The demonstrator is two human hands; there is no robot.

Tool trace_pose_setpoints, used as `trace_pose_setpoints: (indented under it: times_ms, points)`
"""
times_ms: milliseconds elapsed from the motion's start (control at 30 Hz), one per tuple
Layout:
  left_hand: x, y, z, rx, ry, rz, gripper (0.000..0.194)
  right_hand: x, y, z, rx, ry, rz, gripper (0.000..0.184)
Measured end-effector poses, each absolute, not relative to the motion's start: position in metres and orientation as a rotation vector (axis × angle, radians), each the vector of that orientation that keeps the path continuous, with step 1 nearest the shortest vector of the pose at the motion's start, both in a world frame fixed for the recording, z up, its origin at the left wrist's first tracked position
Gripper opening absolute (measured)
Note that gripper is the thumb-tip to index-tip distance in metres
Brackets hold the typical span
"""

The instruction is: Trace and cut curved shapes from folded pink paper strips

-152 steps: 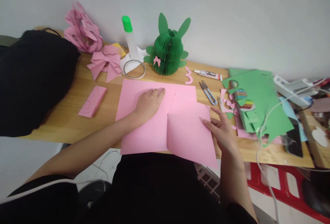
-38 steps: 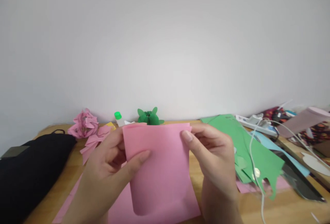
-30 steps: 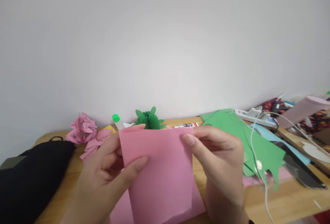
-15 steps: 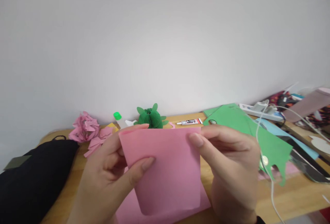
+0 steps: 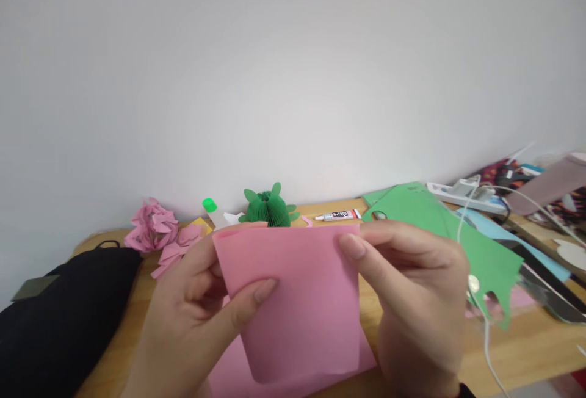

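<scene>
A folded piece of pink paper (image 5: 300,306) is held up in front of me between both hands. My left hand (image 5: 206,300) pinches its left side, thumb across the front and fingers behind. At the top right corner, my right hand (image 5: 403,276) grips the paper between thumb and fingers. The fold hangs in a rounded bend at the bottom. Below it, another part of pink paper (image 5: 229,367) shows over the table; I cannot tell whether it joins the held piece. Behind the paper's top edge stands a green honeycomb paper figure (image 5: 268,207) with ears, its lower part hidden.
At the back lie a glue tube (image 5: 339,215), a green-capped bottle (image 5: 209,206) and pink folded paper shapes (image 5: 153,227). Green paper sheets (image 5: 421,221), a power strip (image 5: 467,196) and a white cable (image 5: 486,337) are on the right. A black cloth item (image 5: 77,312) lies left.
Earlier the pink sheet lay partly open on the table; now it is folded and lifted in both hands. Over the last second the grip stays the same, while the view shifts slightly.
</scene>
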State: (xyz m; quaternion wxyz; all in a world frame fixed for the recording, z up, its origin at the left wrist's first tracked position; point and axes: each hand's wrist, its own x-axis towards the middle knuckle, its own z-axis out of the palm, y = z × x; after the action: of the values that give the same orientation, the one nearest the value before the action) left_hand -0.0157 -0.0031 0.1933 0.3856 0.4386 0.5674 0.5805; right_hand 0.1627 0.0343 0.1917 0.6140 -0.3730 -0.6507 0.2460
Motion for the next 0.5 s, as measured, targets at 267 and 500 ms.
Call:
trace_pose_setpoints:
  times_ms: [267, 500]
  points:
    - [-0.0167, -0.0033, 0.1916, 1.153, 1.416, 1.467, 0.037, 0.1612, 0.0367, 0.1944, -0.826, -1.504, 0.562, 0.009]
    - [-0.0144, -0.004, 0.1925, 1.084, 1.441, 1.481, 0.038, 0.1624, 0.0355, 0.1926, -0.834, -1.507, 0.583, 0.01]
